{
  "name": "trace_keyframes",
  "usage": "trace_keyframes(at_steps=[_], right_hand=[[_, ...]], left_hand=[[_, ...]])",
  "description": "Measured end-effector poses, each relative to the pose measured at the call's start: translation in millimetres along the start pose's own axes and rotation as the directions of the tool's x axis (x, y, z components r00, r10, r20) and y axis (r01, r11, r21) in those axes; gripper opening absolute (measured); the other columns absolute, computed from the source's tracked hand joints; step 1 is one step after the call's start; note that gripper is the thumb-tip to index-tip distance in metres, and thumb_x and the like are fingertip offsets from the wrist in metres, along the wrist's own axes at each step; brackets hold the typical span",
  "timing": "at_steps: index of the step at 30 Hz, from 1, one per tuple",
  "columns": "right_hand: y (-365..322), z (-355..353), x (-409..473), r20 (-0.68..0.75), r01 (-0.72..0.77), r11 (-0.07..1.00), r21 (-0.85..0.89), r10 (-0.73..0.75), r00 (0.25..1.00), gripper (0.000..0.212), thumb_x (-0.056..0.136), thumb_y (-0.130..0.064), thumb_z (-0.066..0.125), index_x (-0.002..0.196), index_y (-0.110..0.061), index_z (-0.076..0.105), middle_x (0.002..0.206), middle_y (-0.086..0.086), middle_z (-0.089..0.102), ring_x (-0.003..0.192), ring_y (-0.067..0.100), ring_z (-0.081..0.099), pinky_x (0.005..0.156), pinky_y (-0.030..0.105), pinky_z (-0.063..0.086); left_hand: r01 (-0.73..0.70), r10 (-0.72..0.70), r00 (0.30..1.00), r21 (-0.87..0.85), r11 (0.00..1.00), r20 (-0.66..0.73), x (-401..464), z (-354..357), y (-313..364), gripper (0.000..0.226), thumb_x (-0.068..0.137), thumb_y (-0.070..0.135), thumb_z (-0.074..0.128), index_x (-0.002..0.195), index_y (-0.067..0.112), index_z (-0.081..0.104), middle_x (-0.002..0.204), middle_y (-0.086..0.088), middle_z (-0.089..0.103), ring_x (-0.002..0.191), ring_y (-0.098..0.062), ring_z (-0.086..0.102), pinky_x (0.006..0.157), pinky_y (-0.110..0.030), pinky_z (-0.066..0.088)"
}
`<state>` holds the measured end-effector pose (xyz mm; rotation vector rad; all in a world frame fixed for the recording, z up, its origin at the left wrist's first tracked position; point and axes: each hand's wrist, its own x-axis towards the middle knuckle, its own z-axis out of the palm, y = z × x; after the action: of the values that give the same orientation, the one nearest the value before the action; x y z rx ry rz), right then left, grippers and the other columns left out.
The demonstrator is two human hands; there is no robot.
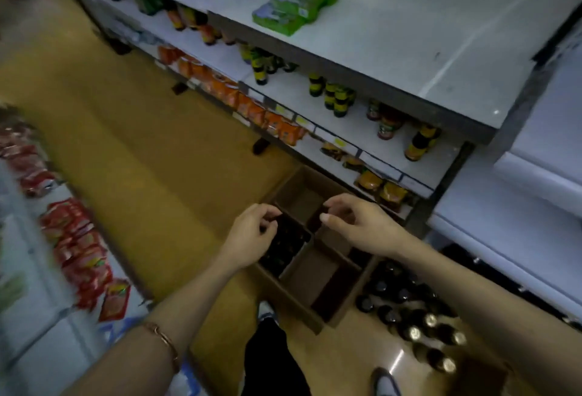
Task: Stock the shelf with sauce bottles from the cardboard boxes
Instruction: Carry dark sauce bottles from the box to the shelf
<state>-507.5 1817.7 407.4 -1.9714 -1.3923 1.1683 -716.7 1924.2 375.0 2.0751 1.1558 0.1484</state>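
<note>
My left hand (252, 235): fingers loosely curled, empty, above cardboard box (293, 298).
My right hand (356, 222): fingers loosely curled, empty.
Sauce bottles (409, 317): beside box.

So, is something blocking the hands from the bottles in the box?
Nothing visible. Both hands, left and right, hover empty above the open box. The dark bottles stand uncovered in its left compartment, between cardboard dividers, just beneath the left hand.
</note>
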Motion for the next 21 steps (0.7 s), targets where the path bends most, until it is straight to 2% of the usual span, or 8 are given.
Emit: trace_keyframes(at_steps=[4, 7, 10, 14, 18, 21], right_hand=[[9.0, 39.7, 51.9, -0.007, -0.11, 0.991, 0.076, 0.111, 0.994, 0.046, 0.095, -0.044, 0.056, 0.134, -0.02, 0.051, 0.124, -0.004, 0.056, 0.108, 0.013, 0.058, 0.09, 0.028, 0.048], [25.1, 69.0, 93.5, -0.044, -0.183, 0.976, 0.117, 0.189, 0.981, 0.047, 0.095, -0.043, 0.056, 0.135, -0.02, 0.05, 0.118, -0.005, 0.051, 0.097, 0.009, 0.058, 0.083, 0.022, 0.045], [55.1, 94.5, 135.4, -0.036, -0.224, 0.964, 0.146, 0.232, 0.972, 0.045, 0.096, -0.04, 0.054, 0.136, -0.019, 0.048, 0.119, -0.004, 0.05, 0.089, 0.004, 0.054, 0.079, 0.021, 0.043], [115.0, 126.9, 191.4, 0.075, -0.267, 0.954, 0.134, 0.259, 0.963, 0.045, 0.098, -0.04, 0.052, 0.139, -0.022, 0.045, 0.13, -0.002, 0.05, 0.102, 0.013, 0.056, 0.089, 0.031, 0.049], [181.2, 162.3, 242.4, 0.138, -0.321, 0.934, 0.159, 0.301, 0.944, 0.048, 0.099, -0.037, 0.051, 0.143, -0.02, 0.041, 0.138, 0.001, 0.05, 0.106, 0.015, 0.055, 0.088, 0.027, 0.046], [229.1, 194.7, 273.7, 0.167, -0.33, 0.934, 0.135, 0.306, 0.937, 0.05, 0.099, -0.038, 0.05, 0.145, -0.022, 0.039, 0.14, 0.001, 0.048, 0.107, 0.01, 0.05, 0.085, 0.02, 0.04]], left_hand=[[-0.044, 0.038, 0.988, 0.038, 0.998, 0.147, 62.4, -0.2, -49.6, 0.025, 0.098, 0.018, 0.05, 0.122, 0.019, 0.057, 0.111, 0.009, 0.046, 0.1, -0.006, 0.054, 0.081, -0.017, 0.042], [-0.027, 0.0, 0.954, 0.086, 0.996, 0.299, 105.3, 12.6, -89.0, 0.031, 0.099, 0.021, 0.049, 0.13, 0.02, 0.051, 0.122, 0.008, 0.043, 0.113, -0.012, 0.053, 0.087, -0.021, 0.044], [-0.044, -0.011, 0.923, 0.134, 0.99, 0.384, 142.1, 36.8, -126.3, 0.038, 0.099, 0.022, 0.049, 0.137, 0.021, 0.045, 0.136, 0.003, 0.043, 0.113, -0.014, 0.053, 0.089, -0.027, 0.048], [-0.076, -0.016, 0.897, 0.189, 0.979, 0.442, 185.9, 88.0, -175.0, 0.043, 0.099, 0.022, 0.049, 0.141, 0.022, 0.04, 0.139, 0.003, 0.04, 0.108, -0.017, 0.055, 0.088, -0.035, 0.05], [-0.024, -0.05, 0.895, 0.162, 0.987, 0.443, 215.6, 146.7, -224.7, 0.045, 0.099, 0.021, 0.048, 0.143, 0.022, 0.037, 0.141, 0.003, 0.036, 0.112, -0.016, 0.052, 0.086, -0.025, 0.045], [-0.02, -0.073, 0.887, 0.194, 0.981, 0.455, 239.4, 191.3, -266.8, 0.049, 0.098, 0.021, 0.049, 0.145, 0.019, 0.034, 0.143, -0.004, 0.036, 0.119, -0.022, 0.05, 0.098, -0.035, 0.046]])
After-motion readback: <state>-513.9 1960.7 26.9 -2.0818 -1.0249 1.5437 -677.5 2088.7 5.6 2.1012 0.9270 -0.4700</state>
